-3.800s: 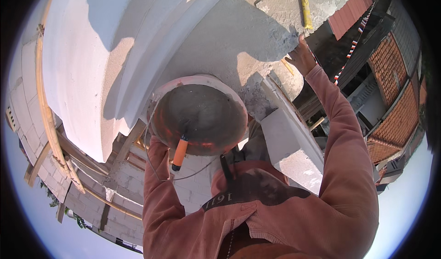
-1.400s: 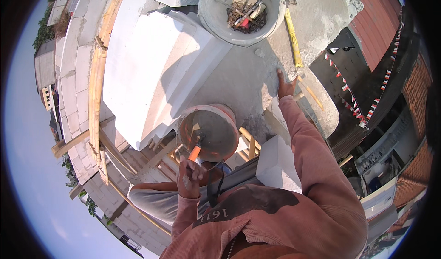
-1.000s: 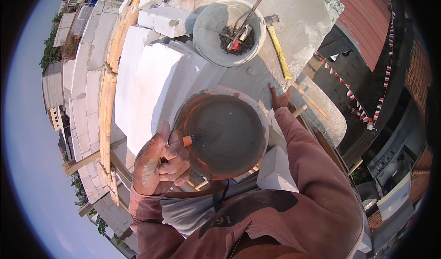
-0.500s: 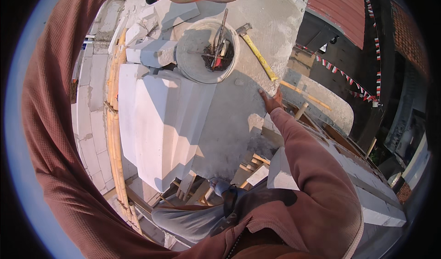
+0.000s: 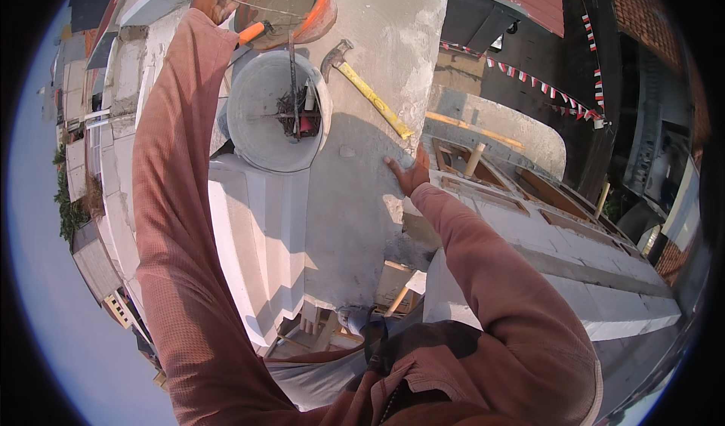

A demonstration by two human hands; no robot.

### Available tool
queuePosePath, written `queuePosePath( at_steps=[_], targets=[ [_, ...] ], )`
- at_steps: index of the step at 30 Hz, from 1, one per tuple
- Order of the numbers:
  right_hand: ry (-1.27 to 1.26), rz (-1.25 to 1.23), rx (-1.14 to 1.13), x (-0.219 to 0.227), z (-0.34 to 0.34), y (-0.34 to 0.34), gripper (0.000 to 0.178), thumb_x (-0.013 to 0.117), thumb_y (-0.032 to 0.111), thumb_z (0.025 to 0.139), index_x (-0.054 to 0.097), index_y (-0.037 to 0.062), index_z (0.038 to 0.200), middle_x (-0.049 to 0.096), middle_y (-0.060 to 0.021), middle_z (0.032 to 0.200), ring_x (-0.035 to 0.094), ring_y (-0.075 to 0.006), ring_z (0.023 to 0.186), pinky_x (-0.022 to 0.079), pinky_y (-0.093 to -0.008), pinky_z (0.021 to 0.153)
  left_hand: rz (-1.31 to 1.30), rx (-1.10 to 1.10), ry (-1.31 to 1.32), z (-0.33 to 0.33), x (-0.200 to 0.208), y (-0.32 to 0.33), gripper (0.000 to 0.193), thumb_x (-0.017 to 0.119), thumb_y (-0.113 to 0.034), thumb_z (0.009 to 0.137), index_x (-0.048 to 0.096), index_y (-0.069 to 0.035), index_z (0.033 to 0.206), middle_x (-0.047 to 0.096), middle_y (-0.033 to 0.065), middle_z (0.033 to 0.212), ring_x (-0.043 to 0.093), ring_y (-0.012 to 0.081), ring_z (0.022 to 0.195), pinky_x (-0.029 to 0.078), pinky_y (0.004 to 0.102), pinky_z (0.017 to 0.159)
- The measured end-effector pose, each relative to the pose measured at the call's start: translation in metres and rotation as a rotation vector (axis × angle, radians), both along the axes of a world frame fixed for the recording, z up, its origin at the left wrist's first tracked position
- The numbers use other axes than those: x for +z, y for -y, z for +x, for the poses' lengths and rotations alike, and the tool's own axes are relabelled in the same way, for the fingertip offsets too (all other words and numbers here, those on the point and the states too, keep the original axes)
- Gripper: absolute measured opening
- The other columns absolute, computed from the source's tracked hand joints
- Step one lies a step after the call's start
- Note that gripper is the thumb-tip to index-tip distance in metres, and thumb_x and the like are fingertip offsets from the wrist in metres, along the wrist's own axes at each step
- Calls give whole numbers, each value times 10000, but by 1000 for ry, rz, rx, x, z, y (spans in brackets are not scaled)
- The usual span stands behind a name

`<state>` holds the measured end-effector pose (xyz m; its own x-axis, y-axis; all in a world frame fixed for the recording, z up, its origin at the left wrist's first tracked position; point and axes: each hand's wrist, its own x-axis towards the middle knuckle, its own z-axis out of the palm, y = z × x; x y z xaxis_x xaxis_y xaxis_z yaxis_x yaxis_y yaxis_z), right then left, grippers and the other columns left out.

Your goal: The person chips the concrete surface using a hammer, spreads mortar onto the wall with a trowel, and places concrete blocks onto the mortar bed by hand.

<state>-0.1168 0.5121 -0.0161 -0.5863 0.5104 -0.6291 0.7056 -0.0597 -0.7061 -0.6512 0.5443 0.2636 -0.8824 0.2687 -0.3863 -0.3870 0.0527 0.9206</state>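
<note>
My left hand (image 5: 217, 1) is at the far left, fingers closed round a thin wire-like strand that reaches over an orange bucket (image 5: 326, 14) of grey mortar. Whether the strand is the bucket's handle, I cannot tell. Just below the hand, an orange grip (image 5: 252, 33) with a black end lies at the bucket's rim. My right hand (image 5: 410, 175) rests with fingers spread on the edge of the concrete slab (image 5: 343, 214). Beyond it lies a hammer (image 5: 371, 97) with a yellow handle. A whitish bucket (image 5: 253, 112) holding a metal rod and other tools stands on the left.
White lightweight blocks (image 5: 260, 237) stand below the whitish bucket. A block wall (image 5: 574, 290) with wooden frames runs along the right. Bamboo and timber pieces (image 5: 396, 297) show beneath the slab's near end. String flags (image 5: 529, 97) hang over the drop at far right.
My left arm has swung inward, bringing the left hand into view at the orange bucket. The view has shifted, showing more of that bucket. My right hand stays on the slab edge.
</note>
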Motion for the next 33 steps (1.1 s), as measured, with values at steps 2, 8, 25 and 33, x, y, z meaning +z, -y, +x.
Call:
queuePosePath(
  at_steps=[2,8,25,33],
  targets=[
    [104,71,-9,-16,23,-20,1201,723,664,738,70,73,1554,245,-277,1506,258,-414,1416,270,-449,1166,-452,-304,-6,31,-24,-10,289,386,-228,1027,564,0,1034,648,132,923,615,184,771,569,346,805],
    [40,79,-9,-6,0,5,1203,720,679,730,107,45,1547,292,-284,1492,287,-415,1407,283,-427,1165,-1761,-536,-885,-5,41,123,636,435,-497,968,493,3,1357,567,290,1285,546,421,1204,432,472,1014],
    [21,-178,-106,13,0,-17,1140,759,687,676,310,17,1482,468,-237,1411,533,-336,1239,433,-397,1043,-1127,-716,-913,215,-11,423,670,387,-499,1006,339,-39,1490,327,250,1511,292,413,1409,197,521,1164],
    [267,-57,-392,16,0,1,1292,818,665,616,239,-106,1477,397,-274,1461,451,-345,1327,364,-394,1103,-1110,-690,-1018,205,-13,431,614,461,-474,980,413,-93,1460,364,214,1490,359,395,1370,246,543,1144]
  ],
)
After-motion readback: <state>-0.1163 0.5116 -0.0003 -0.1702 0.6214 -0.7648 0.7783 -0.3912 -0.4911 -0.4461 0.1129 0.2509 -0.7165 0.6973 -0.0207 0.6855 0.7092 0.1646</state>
